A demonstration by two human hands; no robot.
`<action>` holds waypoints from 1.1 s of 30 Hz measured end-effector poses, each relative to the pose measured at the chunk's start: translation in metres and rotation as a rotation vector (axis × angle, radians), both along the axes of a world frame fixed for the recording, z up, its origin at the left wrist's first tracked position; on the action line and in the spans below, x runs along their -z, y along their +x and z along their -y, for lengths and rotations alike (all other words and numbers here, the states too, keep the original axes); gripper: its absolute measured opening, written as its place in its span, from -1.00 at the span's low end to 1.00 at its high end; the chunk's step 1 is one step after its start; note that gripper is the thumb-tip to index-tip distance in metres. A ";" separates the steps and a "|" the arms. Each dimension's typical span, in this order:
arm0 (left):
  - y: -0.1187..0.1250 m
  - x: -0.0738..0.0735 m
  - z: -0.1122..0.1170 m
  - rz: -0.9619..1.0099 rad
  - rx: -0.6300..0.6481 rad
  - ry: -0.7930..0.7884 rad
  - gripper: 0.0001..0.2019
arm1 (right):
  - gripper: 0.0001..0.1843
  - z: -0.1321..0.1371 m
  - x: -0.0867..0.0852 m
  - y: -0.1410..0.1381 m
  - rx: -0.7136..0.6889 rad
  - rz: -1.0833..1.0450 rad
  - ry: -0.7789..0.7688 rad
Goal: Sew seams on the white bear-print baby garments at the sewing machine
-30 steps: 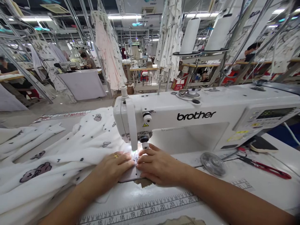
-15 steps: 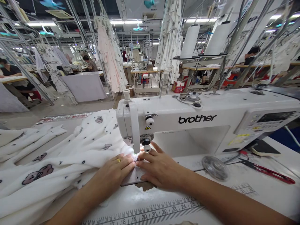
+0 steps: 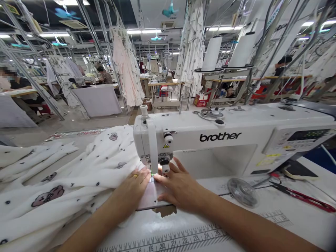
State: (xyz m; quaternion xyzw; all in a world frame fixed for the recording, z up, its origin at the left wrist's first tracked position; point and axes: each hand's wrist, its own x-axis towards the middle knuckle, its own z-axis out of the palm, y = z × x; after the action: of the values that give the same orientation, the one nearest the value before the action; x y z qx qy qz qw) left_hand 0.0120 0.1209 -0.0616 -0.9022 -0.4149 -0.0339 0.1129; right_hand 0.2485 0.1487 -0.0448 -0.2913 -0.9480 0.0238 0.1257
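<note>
Machine head [image 3: 152, 140] over fabric [image 3: 78, 182]; scissors [image 3: 304, 198] aside

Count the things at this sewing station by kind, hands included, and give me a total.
Hands: 2 (left hand, right hand)
Fabric piece under the hands: 1
Sewing machine: 1
Thread cones: 2
Red-handled scissors: 1
Clear disc: 1
Ruler strip: 1
Total: 9

Bare tabletop [image 3: 265, 208] front right; sewing machine [image 3: 210, 136] behind, heaped fabric [image 3: 65, 182] left, disc [image 3: 243, 191] and scissors [image 3: 304, 197] farther right.
</note>
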 end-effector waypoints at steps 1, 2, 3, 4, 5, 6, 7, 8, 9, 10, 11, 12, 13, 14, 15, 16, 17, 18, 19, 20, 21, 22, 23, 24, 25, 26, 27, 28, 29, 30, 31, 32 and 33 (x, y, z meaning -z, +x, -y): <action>0.001 0.000 -0.001 -0.001 -0.017 -0.014 -0.47 | -0.46 0.000 0.000 0.000 0.003 -0.002 -0.009; 0.001 -0.001 -0.001 0.004 -0.032 -0.027 -0.46 | -0.45 0.000 0.001 0.000 0.005 -0.006 -0.017; 0.001 -0.001 -0.002 0.011 -0.045 -0.039 -0.45 | -0.45 0.000 0.002 0.000 0.005 -0.012 -0.026; 0.002 -0.002 -0.003 0.016 -0.054 -0.050 -0.45 | -0.44 0.000 0.003 0.000 0.005 -0.018 -0.032; 0.002 -0.002 -0.003 0.018 -0.060 -0.063 -0.45 | -0.44 -0.001 0.004 0.000 0.004 -0.024 -0.038; 0.003 -0.003 -0.003 0.018 -0.067 -0.074 -0.46 | -0.43 -0.001 0.004 0.001 0.002 -0.030 -0.043; 0.003 -0.004 -0.004 0.016 -0.074 -0.085 -0.46 | -0.43 -0.001 0.005 0.001 -0.002 -0.035 -0.050; 0.003 -0.004 -0.004 0.015 -0.078 -0.094 -0.47 | -0.44 -0.001 0.005 0.001 -0.005 -0.040 -0.057; 0.004 -0.005 -0.004 0.016 -0.082 -0.103 -0.47 | -0.44 -0.002 0.005 0.001 -0.006 -0.045 -0.064; 0.004 -0.005 -0.004 0.018 -0.084 -0.110 -0.47 | -0.45 -0.002 0.005 0.002 -0.003 -0.052 -0.068; 0.004 -0.005 -0.004 0.020 -0.084 -0.117 -0.47 | -0.47 -0.003 0.005 0.002 0.002 -0.060 -0.073; 0.004 -0.006 -0.005 0.024 -0.083 -0.123 -0.47 | -0.49 -0.004 0.005 0.003 0.009 -0.069 -0.077; 0.004 -0.006 -0.005 0.029 -0.082 -0.131 -0.47 | -0.51 -0.004 0.005 0.003 0.016 -0.078 -0.079; 0.004 -0.006 -0.005 0.038 -0.081 -0.140 -0.47 | -0.53 -0.005 0.004 0.004 0.022 -0.088 -0.080; 0.004 -0.006 -0.006 0.053 -0.081 -0.151 -0.47 | -0.55 -0.006 0.004 0.004 0.025 -0.095 -0.081; 0.004 -0.006 -0.006 0.079 -0.081 -0.164 -0.47 | -0.57 -0.007 0.004 0.004 0.024 -0.102 -0.079; 0.004 -0.006 -0.006 0.112 -0.081 -0.177 -0.47 | -0.60 -0.008 0.005 0.005 0.021 -0.110 -0.074; 0.004 -0.007 -0.006 0.145 -0.081 -0.189 -0.47 | -0.62 -0.009 0.006 0.005 0.019 -0.117 -0.069; 0.004 -0.008 -0.006 0.172 -0.081 -0.198 -0.48 | -0.64 -0.010 0.007 0.005 0.017 -0.123 -0.064; 0.005 -0.009 -0.005 0.191 -0.083 -0.203 -0.49 | -0.66 -0.011 0.009 0.005 0.017 -0.132 -0.054; 0.005 -0.010 -0.005 0.199 -0.086 -0.205 -0.52 | -0.67 -0.013 0.011 0.006 0.018 -0.134 -0.043; 0.005 -0.011 -0.005 0.197 -0.090 -0.204 -0.55 | -0.68 -0.015 0.014 0.007 0.016 -0.143 -0.019; 0.006 -0.013 -0.005 0.193 -0.095 -0.201 -0.59 | -0.69 -0.018 0.016 0.008 0.013 -0.152 0.012; 0.006 -0.014 -0.005 0.191 -0.100 -0.198 -0.63 | -0.68 -0.021 0.019 0.009 -0.004 -0.151 0.049; 0.005 -0.016 -0.005 0.192 -0.105 -0.195 -0.66 | -0.67 -0.024 0.022 0.010 -0.023 -0.154 0.089; 0.005 -0.017 -0.005 0.194 -0.110 -0.191 -0.67 | -0.66 -0.027 0.024 0.011 -0.029 -0.153 0.118; 0.004 -0.017 -0.005 0.197 -0.116 -0.189 -0.68 | -0.65 -0.030 0.026 0.011 -0.030 -0.152 0.145; 0.003 -0.018 -0.005 0.199 -0.124 -0.188 -0.67 | -0.64 -0.032 0.027 0.011 -0.032 -0.146 0.165; 0.001 -0.019 -0.005 0.201 -0.135 -0.188 -0.67 | -0.63 -0.034 0.027 0.011 -0.030 -0.144 0.185; -0.001 -0.019 -0.004 0.203 -0.153 -0.190 -0.66 | -0.63 -0.036 0.027 0.011 -0.030 -0.137 0.198; -0.004 -0.021 -0.002 0.204 -0.176 -0.195 -0.65 | -0.63 -0.038 0.028 0.011 -0.032 -0.133 0.211; -0.009 -0.023 0.000 0.202 -0.210 -0.200 -0.64 | -0.63 -0.040 0.028 0.012 -0.033 -0.130 0.225; -0.014 -0.025 0.004 0.199 -0.256 -0.207 -0.64 | -0.65 -0.042 0.029 0.013 -0.034 -0.126 0.241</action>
State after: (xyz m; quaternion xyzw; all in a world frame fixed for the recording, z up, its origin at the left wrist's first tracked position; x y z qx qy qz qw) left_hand -0.0024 0.1168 -0.0361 -0.8410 -0.5367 -0.0655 -0.0188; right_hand 0.2613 0.1910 -0.0743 -0.2561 -0.9390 -0.0698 0.2186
